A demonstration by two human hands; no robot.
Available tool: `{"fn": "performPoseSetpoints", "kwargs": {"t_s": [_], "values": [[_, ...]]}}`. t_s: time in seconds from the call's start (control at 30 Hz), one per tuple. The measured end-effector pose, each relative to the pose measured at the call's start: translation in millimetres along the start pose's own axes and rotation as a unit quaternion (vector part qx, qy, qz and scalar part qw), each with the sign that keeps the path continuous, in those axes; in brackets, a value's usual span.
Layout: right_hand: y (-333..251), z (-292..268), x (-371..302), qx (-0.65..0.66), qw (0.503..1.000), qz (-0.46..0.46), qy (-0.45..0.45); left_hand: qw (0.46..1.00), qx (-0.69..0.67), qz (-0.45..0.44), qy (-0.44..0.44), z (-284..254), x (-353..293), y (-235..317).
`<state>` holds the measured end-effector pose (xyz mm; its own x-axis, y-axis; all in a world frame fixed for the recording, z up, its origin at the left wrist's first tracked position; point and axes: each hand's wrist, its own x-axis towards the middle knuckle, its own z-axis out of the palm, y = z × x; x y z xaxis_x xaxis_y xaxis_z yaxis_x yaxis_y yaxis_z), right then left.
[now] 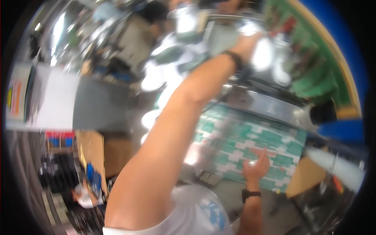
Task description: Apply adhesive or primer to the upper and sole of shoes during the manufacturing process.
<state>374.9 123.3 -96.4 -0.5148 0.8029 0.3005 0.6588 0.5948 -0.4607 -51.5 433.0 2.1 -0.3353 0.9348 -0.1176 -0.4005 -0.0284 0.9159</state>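
Note:
My left arm reaches far across to the upper right, a dark band on its wrist. My left hand (pixel 246 45) is smeared by motion beside a bright white rounded thing (pixel 262 55), whose kind I cannot make out. Whether the fingers grip it does not show. My right hand (pixel 256 169), with a black watch (pixel 250 194) on the wrist, hovers above or rests on a green-and-white patterned surface (pixel 280 143). Its thumb and fingers are spread apart, and nothing clear shows in them. Behind my left hand is a grey tray-like frame (pixel 223 37).
Several white rounded things with dark green parts (pixel 168 55) lie left of my reaching arm. A green panel with a wooden edge (pixel 350 74) curves along the right. Left stand a grey-and-white surface (pixel 100 103) and a cardboard box (pixel 117 154). Another person (pixel 87 196) is at lower left.

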Motion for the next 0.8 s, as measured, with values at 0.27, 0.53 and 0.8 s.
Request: {"fn": "performPoseSetpoints", "kwargs": {"t_s": [0.27, 0.53, 0.8], "values": [[-2, 4, -1, -0.035, 0.999, -0.012, 0.027, 0.977, 0.104, 0.187, -0.006, 62, -217, 64], [5, 9, -6, -0.021, 0.999, -0.015, 0.042, 0.915, 0.376, -0.056, 0.137, 62, -464, -17], [6, 10, 0, 0.094, 0.991, -0.073, 0.067, 0.922, 0.351, -0.005, 0.163, 38, -485, -85]]}}
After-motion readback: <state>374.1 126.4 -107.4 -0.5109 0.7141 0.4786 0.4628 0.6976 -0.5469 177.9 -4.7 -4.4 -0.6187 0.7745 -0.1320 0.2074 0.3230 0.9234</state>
